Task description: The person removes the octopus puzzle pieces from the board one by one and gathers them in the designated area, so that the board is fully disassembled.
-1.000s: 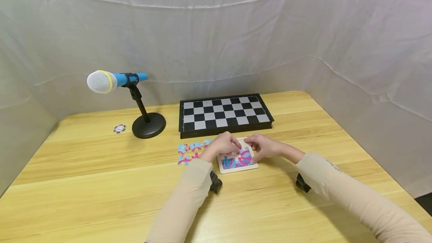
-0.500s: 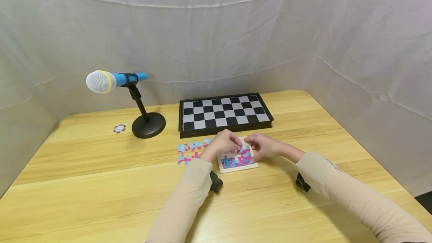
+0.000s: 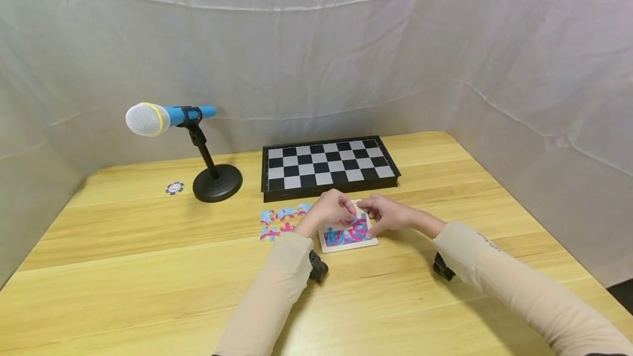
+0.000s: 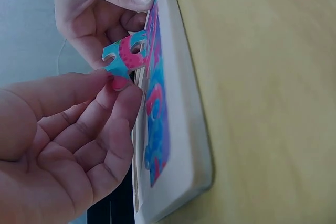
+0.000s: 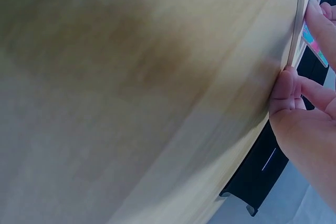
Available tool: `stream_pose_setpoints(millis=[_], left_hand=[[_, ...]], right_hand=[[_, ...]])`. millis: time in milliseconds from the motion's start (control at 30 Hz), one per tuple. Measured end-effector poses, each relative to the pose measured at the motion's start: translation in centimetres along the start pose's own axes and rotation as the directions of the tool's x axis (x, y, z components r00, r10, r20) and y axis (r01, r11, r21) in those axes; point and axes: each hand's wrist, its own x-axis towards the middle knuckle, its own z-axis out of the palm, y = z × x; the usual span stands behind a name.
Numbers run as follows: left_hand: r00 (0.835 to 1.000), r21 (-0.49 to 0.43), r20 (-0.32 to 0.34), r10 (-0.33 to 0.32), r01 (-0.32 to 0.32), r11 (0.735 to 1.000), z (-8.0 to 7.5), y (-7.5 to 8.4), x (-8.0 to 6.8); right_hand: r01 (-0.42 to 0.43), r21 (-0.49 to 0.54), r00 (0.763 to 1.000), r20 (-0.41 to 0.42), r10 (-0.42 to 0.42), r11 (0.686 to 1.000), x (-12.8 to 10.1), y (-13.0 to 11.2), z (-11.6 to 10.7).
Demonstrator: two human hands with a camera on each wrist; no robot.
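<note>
- The left hand hovers over the far part of the puzzle tray, its fingers curled and pinching a blue and pink puzzle piece by one lobe; the piece stands tilted on edge just above the tray's picture, touching it at the rim
- The right hand meets it from the other side; its thumb and forefinger are bent onto the same piece, and the wrist view shows other fingertips pressing the tray's edge against the bench
- The tray lies flat near the middle of the bench, just in front of the chessboard; its lower part is filled with joined pieces, the upper part bare white
- Loose puzzle pieces lie in a cluster just left of the tray, beside the left wrist
- A microphone on a round black stand sits at the far left, with a poker chip near its base; white cloth hangs behind
</note>
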Motion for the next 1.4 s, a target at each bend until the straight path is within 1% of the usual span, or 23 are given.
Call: stream_pose_setpoints(millis=[133,233,333,600,767,933,1067,1400], left_hand=[[1.000,-0.015,-0.022,0.002,-0.003,1.000,0.1,0.0,0.0],[0.999,-0.019,-0.035,0.010,-0.010,1.000,0.1,0.1,0.0],[0.999,-0.001,-0.048,0.026,-0.026,1.000,0.1,0.0,0.0],[0.996,0.050,-0.076,0.050,-0.046,0.998,-0.6,-0.4,-0.2],[0.996,0.036,-0.081,0.044,-0.041,0.998,-1.1,-0.9,-0.4],[0.995,0.029,-0.089,0.039,-0.037,0.999,-1.8,-1.5,-0.9],[0.994,0.030,-0.103,0.033,-0.030,0.999,-2.3,-1.9,-1.4],[0.993,-0.014,-0.115,0.005,-0.006,1.000,-3.7,-2.6,-2.4]], right_hand=[[-0.014,0.004,1.000,0.002,0.014,1.000,0.0,-0.1,0.0],[-0.001,-0.006,1.000,0.000,0.001,1.000,0.1,0.0,0.0],[0.010,-0.009,1.000,0.000,-0.010,1.000,0.0,0.0,0.0],[-0.034,-0.009,0.999,0.014,0.034,0.999,0.0,-0.1,0.0],[-0.013,-0.028,1.000,0.010,0.013,1.000,0.0,-0.1,0.1],[-0.001,-0.028,1.000,0.007,0.001,1.000,0.0,-0.1,0.0],[0.000,-0.031,1.000,0.009,0.001,1.000,0.0,0.0,0.0],[-0.003,-0.041,1.000,0.011,0.004,0.999,0.0,-0.1,0.0]])
